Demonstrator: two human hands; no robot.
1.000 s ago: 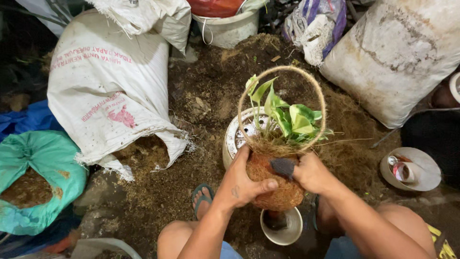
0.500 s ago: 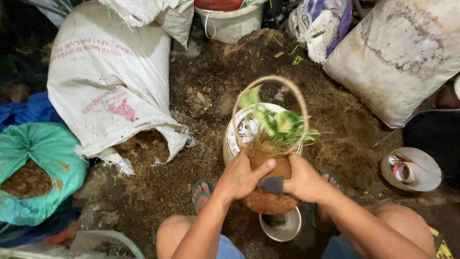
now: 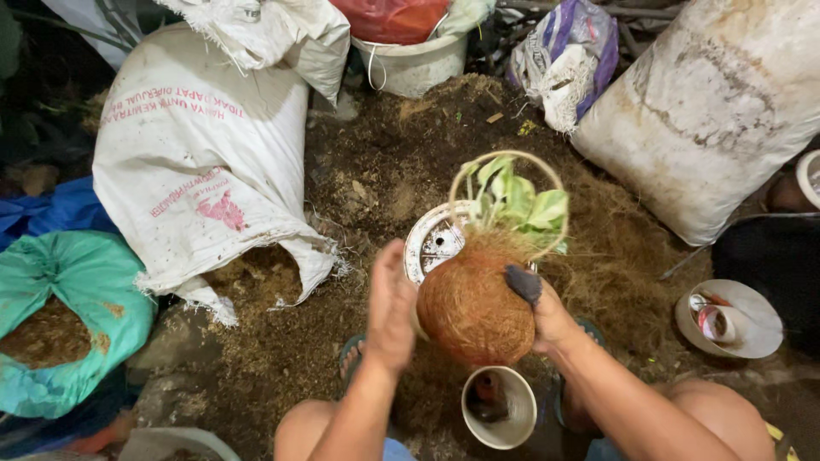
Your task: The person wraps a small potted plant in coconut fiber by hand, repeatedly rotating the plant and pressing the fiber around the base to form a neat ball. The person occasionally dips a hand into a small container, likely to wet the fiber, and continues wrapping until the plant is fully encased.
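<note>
The right hand [image 3: 547, 312] has its grip closed around the side of a round ball of brown coconut fibre [image 3: 470, 312], the thumb, dark with dirt, pressed on the upper right of it. The ball hangs in the air above the ground, between the two hands and over the person's knees. A small plant with pale green leaves [image 3: 517, 201] grows out of its top, and a thin loop of light cane [image 3: 508, 183] arches over the leaves like a handle.

The left hand [image 3: 389, 312] is flat and open, fingers straight and together, palm turned toward the ball. It holds nothing and stands just beside the ball's left side (whether the palm touches the fibre cannot be told from this angle).

Behind the ball a white plastic pot with holes in its base [image 3: 434, 243] lies on a heap of dark soil and loose fibre [image 3: 384, 171]. Below the ball a small white cup [image 3: 500, 410] stands on the ground between the person's legs. To the right a shallow white bowl [image 3: 730, 320] holds a small roll of something. A large white woven sack [image 3: 201, 162] lies to the left, a teal bag with brown matter in it [image 3: 68, 316] at the far left, and another pale sack [image 3: 717, 111] at the upper right. A white bucket [image 3: 410, 60] stands at the top.
</note>
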